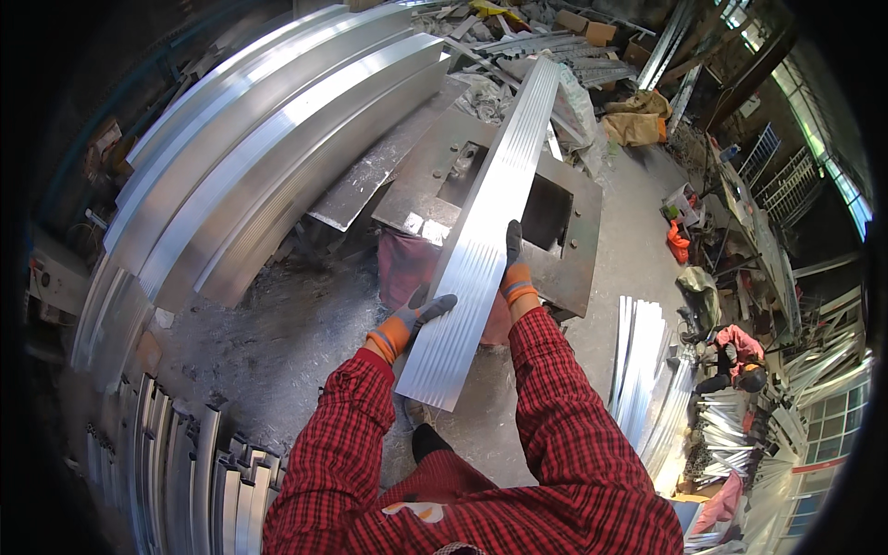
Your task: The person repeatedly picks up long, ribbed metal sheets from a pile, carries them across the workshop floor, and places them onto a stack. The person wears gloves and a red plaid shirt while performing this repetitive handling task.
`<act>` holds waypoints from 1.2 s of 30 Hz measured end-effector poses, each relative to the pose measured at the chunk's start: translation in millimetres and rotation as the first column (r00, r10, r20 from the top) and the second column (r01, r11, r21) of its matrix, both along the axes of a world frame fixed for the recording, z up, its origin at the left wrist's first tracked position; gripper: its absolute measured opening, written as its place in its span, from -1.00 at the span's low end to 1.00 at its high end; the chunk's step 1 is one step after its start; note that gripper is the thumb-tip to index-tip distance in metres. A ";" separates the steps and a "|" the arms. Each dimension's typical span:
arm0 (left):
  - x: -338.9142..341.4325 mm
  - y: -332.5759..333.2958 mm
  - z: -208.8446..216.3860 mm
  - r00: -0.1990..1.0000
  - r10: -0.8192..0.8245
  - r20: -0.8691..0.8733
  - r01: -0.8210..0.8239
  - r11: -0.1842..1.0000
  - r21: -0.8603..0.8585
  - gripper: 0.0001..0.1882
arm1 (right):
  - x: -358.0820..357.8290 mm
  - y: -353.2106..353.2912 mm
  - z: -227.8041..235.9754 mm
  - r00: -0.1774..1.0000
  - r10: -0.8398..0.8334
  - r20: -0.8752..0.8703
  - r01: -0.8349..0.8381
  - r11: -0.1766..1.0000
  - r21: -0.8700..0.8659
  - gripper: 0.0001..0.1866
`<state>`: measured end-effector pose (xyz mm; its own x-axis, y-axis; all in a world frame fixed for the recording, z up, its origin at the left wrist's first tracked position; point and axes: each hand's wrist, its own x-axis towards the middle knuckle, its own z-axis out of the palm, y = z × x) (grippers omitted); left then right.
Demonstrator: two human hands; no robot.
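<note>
A long ribbed aluminium profile [490,213] lies across a steel machine table [578,217], its near end jutting out toward me. My left hand [407,324], in an orange and dark grey glove, grips the profile's left edge near that end, thumb on top. On the opposite edge, a little farther up, my right hand [515,264] holds it in a matching glove, with fingers laid along the side. The undersides of both grips are hidden. A dark rectangular opening [550,213] in the machine table shows beside the profile.
Large aluminium profiles [277,129] are stacked at the left. Cut lengths stand upright [213,462] at the lower left. More metal strips [638,361] lie at right, where another person [735,359] in red crouches. A brown sack [638,118] and scrap sit at the back.
</note>
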<state>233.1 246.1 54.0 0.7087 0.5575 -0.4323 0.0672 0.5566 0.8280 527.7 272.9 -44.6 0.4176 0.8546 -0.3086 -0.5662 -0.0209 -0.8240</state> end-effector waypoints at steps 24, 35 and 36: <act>-387.6 -333.9 -98.9 0.957 -0.129 -0.260 0.136 0.991 0.008 0.29 | -326.1 -318.1 -79.9 0.860 0.201 0.470 -0.102 0.968 -0.229 -0.24; -476.1 -398.3 -75.0 0.933 -0.117 -0.340 0.073 0.987 -0.141 0.19 | -391.4 -409.6 -54.4 0.739 0.173 -0.652 -0.281 0.957 -0.065 -0.37; -468.4 -386.3 -61.6 0.937 -0.110 -0.333 0.055 0.984 -0.172 0.18 | -385.5 -408.5 -62.5 0.674 0.182 -0.716 -0.259 0.966 0.003 -0.38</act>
